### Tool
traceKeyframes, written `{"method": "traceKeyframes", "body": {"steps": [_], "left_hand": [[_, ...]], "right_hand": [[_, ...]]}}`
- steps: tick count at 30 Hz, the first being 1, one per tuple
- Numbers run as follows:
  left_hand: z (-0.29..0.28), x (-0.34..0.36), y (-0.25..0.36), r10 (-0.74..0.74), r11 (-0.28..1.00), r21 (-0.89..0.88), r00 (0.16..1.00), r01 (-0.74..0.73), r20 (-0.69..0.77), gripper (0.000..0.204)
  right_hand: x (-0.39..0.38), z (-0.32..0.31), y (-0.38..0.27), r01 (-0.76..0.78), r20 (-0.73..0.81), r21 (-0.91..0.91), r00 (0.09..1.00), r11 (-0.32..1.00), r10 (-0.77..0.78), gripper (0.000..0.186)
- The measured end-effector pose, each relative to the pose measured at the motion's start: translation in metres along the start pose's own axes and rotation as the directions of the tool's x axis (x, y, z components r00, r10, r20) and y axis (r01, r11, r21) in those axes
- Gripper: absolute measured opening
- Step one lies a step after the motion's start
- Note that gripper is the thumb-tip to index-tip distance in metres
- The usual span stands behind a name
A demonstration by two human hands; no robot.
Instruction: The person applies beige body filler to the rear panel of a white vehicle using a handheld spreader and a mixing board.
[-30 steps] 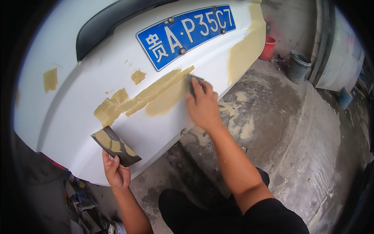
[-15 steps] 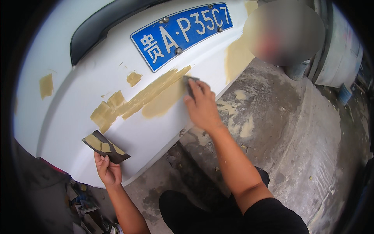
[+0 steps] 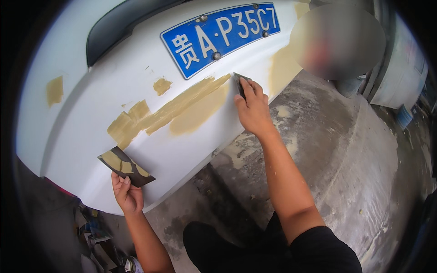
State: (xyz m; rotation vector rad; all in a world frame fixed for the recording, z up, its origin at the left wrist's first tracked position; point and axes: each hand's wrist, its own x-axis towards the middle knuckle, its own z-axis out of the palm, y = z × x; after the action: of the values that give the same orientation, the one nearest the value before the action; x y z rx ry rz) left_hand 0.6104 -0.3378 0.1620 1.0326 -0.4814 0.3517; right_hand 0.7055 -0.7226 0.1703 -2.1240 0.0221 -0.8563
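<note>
My right hand (image 3: 254, 105) grips a dark flat putty spreader (image 3: 240, 83). Its edge is at the white car panel (image 3: 191, 152), by the right end of a tan putty streak (image 3: 182, 100) below the blue licence plate (image 3: 221, 38). A smoother, paler tan patch lies just under that streak. My left hand (image 3: 127, 193) pinches a dark rectangular plate (image 3: 148, 179) by its lower edge; tan putty is smeared across its face. Small tan putty spots (image 3: 161, 86) sit left of the streak, and another patch (image 3: 55, 91) is at the far left.
A black trim piece (image 3: 111, 34) curves along the panel's top. Stained concrete floor (image 3: 327, 150) lies below and right. A bucket (image 3: 350, 86) and a blue container (image 3: 404, 117) stand at right. Assorted clutter (image 3: 98, 241) is at lower left. A blurred oval hides the upper right.
My right hand has moved right and slightly up with the spreader, off the end of the streak. My left hand still holds the plate in nearly the same place. The view has shifted slightly.
</note>
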Motion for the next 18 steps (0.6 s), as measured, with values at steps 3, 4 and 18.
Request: {"method": "traceKeyframes", "body": {"steps": [3,4,18], "left_hand": [[0.01,0.001,-0.006,0.015,1.0,-0.009,1.0,-0.015,-0.005,0.05],[0.01,0.001,-0.008,0.019,1.0,-0.012,1.0,-0.019,-0.009,0.05],[0.118,-0.073,-0.03,-0.323,0.935,-0.199,0.937,0.294,-0.133,0.058]], "right_hand": [[-0.009,0.013,-0.009,0.028,0.041,0.046,0.999,0.999,-0.03,0.05],[-0.025,0.021,-0.02,0.095,0.081,-0.038,0.993,0.995,-0.091,0.05],[-0.171,-0.009,-0.032,0.026,0.416,0.776,0.731,0.63,-0.542,0.041]]}}
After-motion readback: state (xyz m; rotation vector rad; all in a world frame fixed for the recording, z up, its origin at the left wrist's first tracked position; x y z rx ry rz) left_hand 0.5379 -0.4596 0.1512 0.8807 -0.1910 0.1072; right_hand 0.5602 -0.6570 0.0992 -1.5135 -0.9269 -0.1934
